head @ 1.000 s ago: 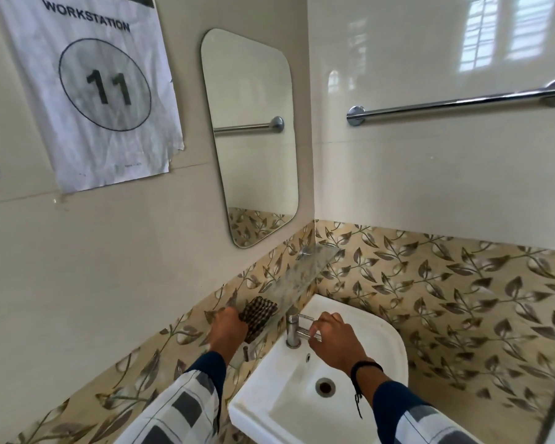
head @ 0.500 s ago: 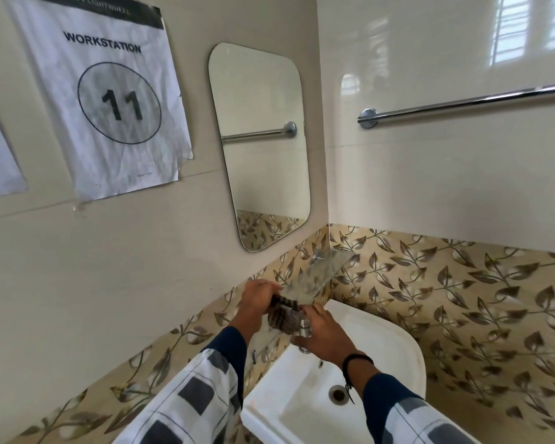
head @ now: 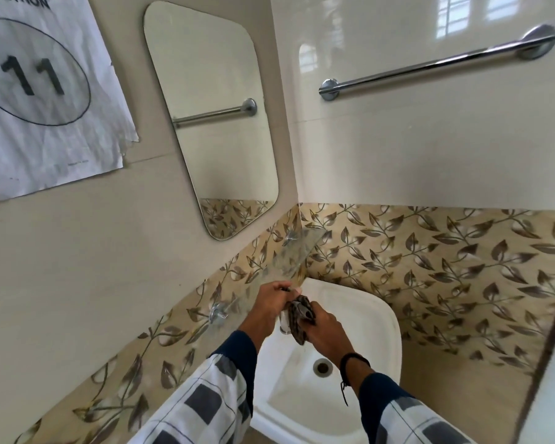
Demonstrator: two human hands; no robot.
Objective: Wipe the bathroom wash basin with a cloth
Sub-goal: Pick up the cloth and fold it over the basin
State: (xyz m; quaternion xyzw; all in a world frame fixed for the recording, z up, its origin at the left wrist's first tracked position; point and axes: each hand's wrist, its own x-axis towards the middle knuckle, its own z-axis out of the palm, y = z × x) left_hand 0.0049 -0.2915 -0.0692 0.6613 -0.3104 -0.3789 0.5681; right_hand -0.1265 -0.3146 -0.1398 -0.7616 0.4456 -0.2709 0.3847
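We pinch the cloth (head: 299,318) in our right hand (head: 324,328) above the basin (head: 377,315); left hand (head: 268,304) curls beside it, hold unclear. Wiping not yet begun.

Checked sleeves (head: 205,408), navy cuffs (head: 245,347), black wristband (head: 353,358)

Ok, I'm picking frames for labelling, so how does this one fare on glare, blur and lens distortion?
Head view: window reflections glare on the glossy wall above the towel rail; the wide-angle lens skews the mirror and slants the walls; the cloth, between left hand and right hand over the basin, looks soft; elsewhere even daylight, no hard shadows.
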